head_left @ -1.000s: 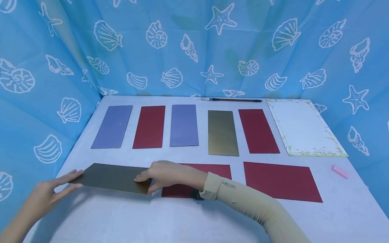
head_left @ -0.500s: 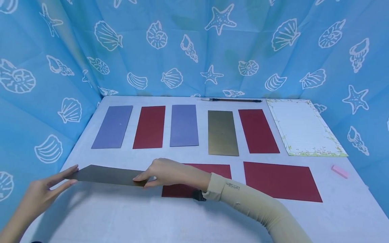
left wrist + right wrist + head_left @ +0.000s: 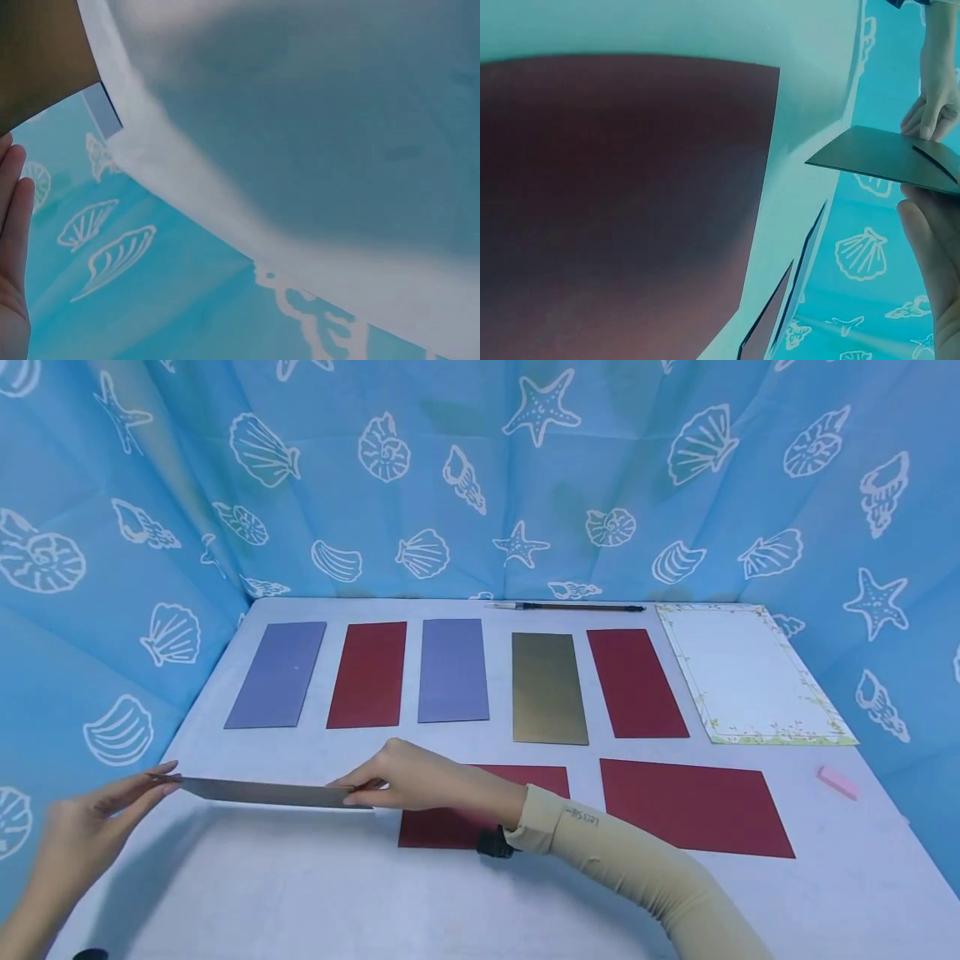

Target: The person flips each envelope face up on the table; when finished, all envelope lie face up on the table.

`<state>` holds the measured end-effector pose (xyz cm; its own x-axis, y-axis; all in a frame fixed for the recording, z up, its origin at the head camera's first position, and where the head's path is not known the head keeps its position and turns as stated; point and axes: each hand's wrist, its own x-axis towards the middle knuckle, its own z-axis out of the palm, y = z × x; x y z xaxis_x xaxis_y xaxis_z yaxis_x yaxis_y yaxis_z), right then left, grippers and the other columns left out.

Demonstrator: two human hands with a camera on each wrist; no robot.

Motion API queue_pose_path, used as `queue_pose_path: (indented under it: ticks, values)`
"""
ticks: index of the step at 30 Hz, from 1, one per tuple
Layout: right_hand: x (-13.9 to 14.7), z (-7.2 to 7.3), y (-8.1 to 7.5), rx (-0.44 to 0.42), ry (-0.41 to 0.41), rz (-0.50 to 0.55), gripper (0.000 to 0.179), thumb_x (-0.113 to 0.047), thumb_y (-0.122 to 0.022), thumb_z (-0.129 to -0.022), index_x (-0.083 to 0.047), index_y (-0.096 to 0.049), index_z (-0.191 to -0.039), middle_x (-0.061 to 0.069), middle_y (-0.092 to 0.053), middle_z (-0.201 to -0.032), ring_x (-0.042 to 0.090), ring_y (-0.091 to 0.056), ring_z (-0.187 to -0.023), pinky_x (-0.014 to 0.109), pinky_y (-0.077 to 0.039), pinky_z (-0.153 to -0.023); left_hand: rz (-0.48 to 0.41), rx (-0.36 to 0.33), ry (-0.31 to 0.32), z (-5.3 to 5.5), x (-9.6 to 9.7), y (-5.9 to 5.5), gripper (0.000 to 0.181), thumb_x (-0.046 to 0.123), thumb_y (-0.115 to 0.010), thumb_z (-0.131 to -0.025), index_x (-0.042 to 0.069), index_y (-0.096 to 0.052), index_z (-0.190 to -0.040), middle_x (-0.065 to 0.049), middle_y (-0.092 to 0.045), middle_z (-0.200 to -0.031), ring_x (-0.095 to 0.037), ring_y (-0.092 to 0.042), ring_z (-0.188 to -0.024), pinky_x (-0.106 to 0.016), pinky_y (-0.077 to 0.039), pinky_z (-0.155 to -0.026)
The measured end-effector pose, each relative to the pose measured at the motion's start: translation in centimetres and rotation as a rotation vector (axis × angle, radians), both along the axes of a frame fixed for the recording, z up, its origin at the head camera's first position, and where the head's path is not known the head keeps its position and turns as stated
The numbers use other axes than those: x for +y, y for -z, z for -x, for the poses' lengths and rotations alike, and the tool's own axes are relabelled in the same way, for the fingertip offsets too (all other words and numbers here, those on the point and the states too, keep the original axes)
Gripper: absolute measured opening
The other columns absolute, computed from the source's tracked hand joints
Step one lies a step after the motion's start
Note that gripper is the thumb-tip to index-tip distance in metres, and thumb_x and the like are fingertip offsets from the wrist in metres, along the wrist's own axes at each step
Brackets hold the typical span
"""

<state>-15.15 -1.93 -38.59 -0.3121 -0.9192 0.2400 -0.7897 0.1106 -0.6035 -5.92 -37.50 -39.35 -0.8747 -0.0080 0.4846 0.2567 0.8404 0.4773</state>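
Note:
In the head view my left hand pinches the left end of a thin gold-brown rectangular card. Its right end is pinched by my right hand, fingers on one face and thumb on the other. The card hangs above the white table, seen almost edge-on. Its brown face fills the upper left corner of the left wrist view. In the right wrist view the card spans between both hands. Partly beneath my right forearm lies a red card; another red card lies to its right.
Along the back lie a purple card, a red card, another purple card, a gold card and a red card. A brush, bordered white paper and pink eraser are also there.
The gold-brown card has tilted from showing its broad face to nearly edge-on. My left hand has shifted left and up, and my right hand slightly up. The other cards stay put.

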Motion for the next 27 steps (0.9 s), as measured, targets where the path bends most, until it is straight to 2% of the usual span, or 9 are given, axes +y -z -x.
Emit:
queue_pose_path:
  ticks: [4, 7, 11, 16, 19, 22, 25, 26, 27]
  values:
    - [0.0, 0.1, 0.2, -0.001, 0.05, 0.037, 0.024, -0.009, -0.068, -0.091, -0.002, -0.071, -0.113, 0.004, -0.074, -0.093, -0.004, -0.063, -0.075, 0.007, -0.045, -0.073, 0.006, -0.047, -0.058, 0.1, 0.4, -0.5, 0.02, 0.001, -0.079, -0.078, -0.005, -0.074, -0.096, -0.015, -0.073, -0.091, 0.03, -0.044, -0.083, 0.001, -0.038, -0.065]
    - [0.1, 0.2, 0.3, 0.005, 0.11, 0.033, 0.026, -0.008, -0.069, -0.089, -0.002, -0.07, -0.115, 0.005, -0.073, -0.095, -0.001, -0.065, -0.076, 0.007, -0.045, -0.072, 0.044, -0.079, -0.083, 0.2, 0.4, -0.8, 0.022, 0.007, -0.081, -0.076, -0.008, -0.074, -0.091, -0.026, -0.07, -0.084, 0.026, -0.044, -0.07, -0.001, -0.038, -0.058]
    - [0.1, 0.3, 0.1, 0.042, 0.175, 0.015, 0.04, -0.006, -0.071, -0.088, -0.005, -0.063, -0.127, 0.006, -0.071, -0.11, 0.001, -0.066, -0.085, 0.007, -0.044, -0.074, 0.099, -0.118, -0.074, 0.6, 0.1, -1.2, 0.031, 0.014, -0.082, -0.077, -0.012, -0.072, -0.091, -0.03, -0.068, -0.085, 0.013, -0.045, -0.059, -0.009, -0.035, -0.048]
    - [0.1, 0.5, 0.0, 0.172, 0.2, -0.014, 0.049, -0.004, -0.068, -0.089, -0.009, -0.056, -0.136, 0.002, -0.066, -0.122, 0.006, -0.064, -0.101, 0.007, -0.041, -0.074, 0.121, -0.162, -0.024, 1.2, 0.0, -1.4, 0.031, 0.018, -0.08, -0.08, -0.009, -0.073, -0.093, -0.031, -0.067, -0.089, -0.026, -0.069, -0.067, -0.007, -0.037, -0.049]
    - [0.0, 0.8, 0.1, 0.208, 0.203, -0.016, 0.049, -0.003, -0.068, -0.089, -0.007, -0.056, -0.136, 0.003, -0.064, -0.125, 0.01, -0.063, -0.106, 0.008, -0.042, -0.075, 0.107, -0.181, -0.015, 1.6, 0.0, -1.2, 0.033, 0.018, -0.079, -0.08, -0.011, -0.072, -0.095, -0.033, -0.066, -0.091, -0.048, -0.064, -0.08, -0.003, -0.038, -0.053]
    - [-0.2, 1.2, 0.3, 0.22, 0.211, -0.021, 0.048, -0.002, -0.068, -0.088, -0.007, -0.057, -0.135, 0.003, -0.064, -0.125, 0.011, -0.064, -0.106, 0.008, -0.042, -0.073, 0.057, -0.19, -0.002, 1.9, 0.1, -0.9, 0.036, 0.017, -0.08, -0.08, -0.009, -0.071, -0.102, -0.029, -0.068, -0.094, -0.012, -0.071, -0.08, -0.002, -0.04, -0.056]
    - [-0.4, 1.6, 0.5, 0.216, 0.226, -0.035, 0.049, -0.002, -0.07, -0.087, -0.006, -0.057, -0.134, 0.003, -0.065, -0.123, 0.01, -0.065, -0.102, 0.008, -0.042, -0.071, 0.014, -0.18, 0.009, 2.1, 0.2, -0.6, 0.04, 0.016, -0.082, -0.077, -0.003, -0.07, -0.11, -0.023, -0.07, -0.092, 0.023, -0.053, -0.081, -0.003, -0.041, -0.058]
    - [-0.4, 1.7, 0.5, 0.213, 0.232, -0.04, 0.049, -0.002, -0.071, -0.086, -0.006, -0.058, -0.134, 0.003, -0.065, -0.123, 0.01, -0.065, -0.101, 0.008, -0.042, -0.071, 0.008, -0.172, 0.011, 2.2, 0.2, -0.5, 0.042, 0.016, -0.083, -0.076, -0.001, -0.07, -0.112, -0.021, -0.071, -0.091, 0.03, -0.044, -0.081, -0.003, -0.041, -0.059]
    - [-0.5, 1.7, 0.5, 0.209, 0.238, -0.046, 0.05, -0.002, -0.071, -0.086, -0.006, -0.057, -0.134, 0.003, -0.065, -0.123, 0.01, -0.065, -0.1, 0.008, -0.042, -0.07, 0.008, -0.166, 0.009, 2.2, 0.3, -0.4, 0.044, 0.016, -0.084, -0.075, -0.001, -0.07, -0.113, -0.021, -0.071, -0.091, 0.03, -0.044, -0.082, -0.003, -0.041, -0.059]
